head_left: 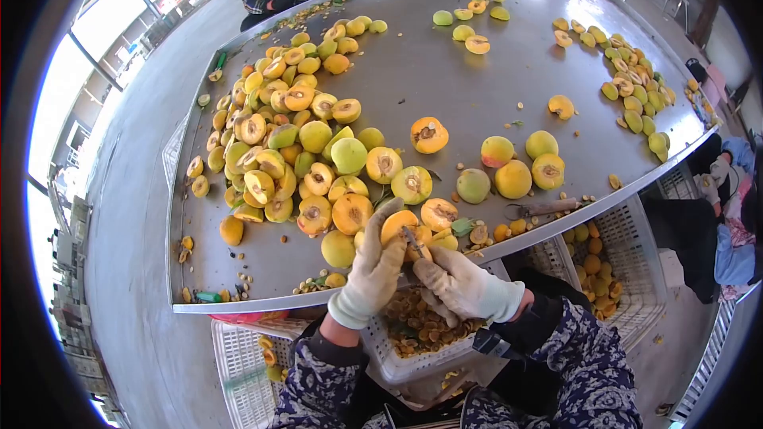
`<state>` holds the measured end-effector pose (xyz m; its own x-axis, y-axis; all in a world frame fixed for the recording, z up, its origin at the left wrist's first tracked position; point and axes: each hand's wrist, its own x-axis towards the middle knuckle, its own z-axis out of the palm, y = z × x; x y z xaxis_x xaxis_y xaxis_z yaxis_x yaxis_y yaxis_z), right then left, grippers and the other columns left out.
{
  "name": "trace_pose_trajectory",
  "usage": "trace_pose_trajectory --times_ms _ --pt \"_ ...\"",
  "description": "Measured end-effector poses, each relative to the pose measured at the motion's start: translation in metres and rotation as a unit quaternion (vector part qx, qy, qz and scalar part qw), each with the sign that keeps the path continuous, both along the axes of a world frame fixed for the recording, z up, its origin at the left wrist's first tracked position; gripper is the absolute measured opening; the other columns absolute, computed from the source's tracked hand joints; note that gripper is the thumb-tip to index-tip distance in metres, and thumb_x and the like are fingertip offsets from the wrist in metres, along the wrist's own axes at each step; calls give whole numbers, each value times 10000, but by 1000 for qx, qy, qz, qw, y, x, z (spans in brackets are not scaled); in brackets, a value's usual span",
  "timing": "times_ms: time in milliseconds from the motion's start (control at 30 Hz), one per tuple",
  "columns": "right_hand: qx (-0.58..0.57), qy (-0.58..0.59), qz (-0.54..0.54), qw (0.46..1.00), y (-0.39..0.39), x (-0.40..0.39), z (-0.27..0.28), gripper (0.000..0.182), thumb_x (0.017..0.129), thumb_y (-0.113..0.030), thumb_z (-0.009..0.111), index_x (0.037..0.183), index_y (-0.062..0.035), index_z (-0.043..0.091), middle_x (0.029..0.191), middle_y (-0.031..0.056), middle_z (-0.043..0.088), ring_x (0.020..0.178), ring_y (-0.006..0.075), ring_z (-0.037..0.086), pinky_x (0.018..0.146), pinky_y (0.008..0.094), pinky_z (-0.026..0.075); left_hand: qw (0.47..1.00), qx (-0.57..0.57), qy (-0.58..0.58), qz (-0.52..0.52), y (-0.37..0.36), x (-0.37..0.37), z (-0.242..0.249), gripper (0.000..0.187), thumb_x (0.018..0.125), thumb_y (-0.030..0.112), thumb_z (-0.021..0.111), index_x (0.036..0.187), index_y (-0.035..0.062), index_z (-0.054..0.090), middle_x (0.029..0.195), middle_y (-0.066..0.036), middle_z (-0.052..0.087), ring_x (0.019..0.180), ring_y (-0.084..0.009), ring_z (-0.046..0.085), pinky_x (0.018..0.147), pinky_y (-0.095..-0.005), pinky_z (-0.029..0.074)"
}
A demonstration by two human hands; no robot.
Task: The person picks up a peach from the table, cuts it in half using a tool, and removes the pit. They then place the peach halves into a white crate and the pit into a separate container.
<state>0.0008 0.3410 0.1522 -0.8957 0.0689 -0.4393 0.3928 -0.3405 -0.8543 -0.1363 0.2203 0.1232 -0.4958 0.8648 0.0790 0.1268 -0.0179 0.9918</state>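
My left hand (372,268), in a pale work glove, is closed around a halved yellow peach (396,226) just above the table's near edge. My right hand (461,280), gloved too, grips a small metal pitting tool (412,242) whose tip is against the cut fruit. Its handle is hidden in my fingers. Below my hands stands a white basket (413,369) holding many brown pits (425,332). Cut and whole peaches (352,213) lie right beside my left hand, in front of a big heap (278,135) on the metal table (445,48).
A wooden-handled tool (552,207) lies near the table's front edge. Another peach pile (632,83) is at the far right. White crates (632,250) with fruit stand below on the right, another crate (238,373) on the left. People sit at the far left and right sides.
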Motion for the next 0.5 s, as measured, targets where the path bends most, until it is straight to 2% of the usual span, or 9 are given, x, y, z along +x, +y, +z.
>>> trace_pose_trajectory --times_ms 33,100,133,167,300,367,400,433,500 --pt "0 -1 -5 1000 3 2 -1 469 956 -517 495 996 -50 489 651 1 455 464 96 450 421 243 415 997 13 -76 -19 2 -6 0 473 975 53 386 1441 25 303 1230 -100 527 1063 -159 541 958 -286 439" --pt "-201 27 47 978 12 2 -3 509 927 -566 516 990 -61 496 632 -12 437 422 72 401 382 217 370 991 11 -132 -35 1 -10 11 461 937 17 415 1394 -20 361 1189 -97 539 1048 -143 523 934 -274 437" --pt "-305 -4 68 950 17 2 -7 536 907 -593 529 987 -64 499 609 -24 425 393 55 372 340 203 324 990 9 -133 -35 2 -10 10 461 937 17 415 1394 -20 361 1189 -97 539 1048 -143 523 934 -274 437" --pt "-305 -4 69 950 17 3 -6 536 907 -593 529 987 -64 499 609 -24 425 393 55 372 340 203 324 994 15 -100 -49 3 -11 9 470 954 63 416 1413 6 340 1174 -88 553 1010 -127 537 875 -249 452" --pt "-238 20 55 969 15 6 -3 537 918 -583 517 974 -49 494 600 -5 451 373 63 385 318 211 317 1000 -21 -3 -8 6 -4 21 493 975 178 455 1427 28 326 1135 -84 585 923 -106 567 748 -212 468" --pt "76 112 -10 991 5 2 -6 528 932 -568 502 970 -41 493 602 13 464 380 71 411 322 218 333 999 -6 -31 3 7 0 20 472 972 152 441 1410 3 345 1147 -91 574 961 -126 561 821 -243 464" --pt "-9 68 7 998 4 8 0 516 940 -557 495 943 -40 506 605 17 471 390 78 433 325 223 346 998 1 -65 14 5 3 18 454 970 126 427 1394 -23 363 1159 -98 562 1000 -146 555 895 -275 460" --pt "-16 67 7 998 3 9 -1 516 940 -557 495 943 -40 506 605 17 471 390 78 433 325 223 346 998 -6 -66 14 3 4 17 454 970 126 427 1394 -23 363 1159 -98 562 1000 -146 555 895 -275 460" --pt "-268 55 46 961 7 15 2 510 942 -553 494 905 -45 525 611 16 475 393 80 436 323 220 343 975 96 -197 -41 5 5 18 527 972 277 515 1400 17 353 1117 -126 608 955 -155 602 792 -281 517"
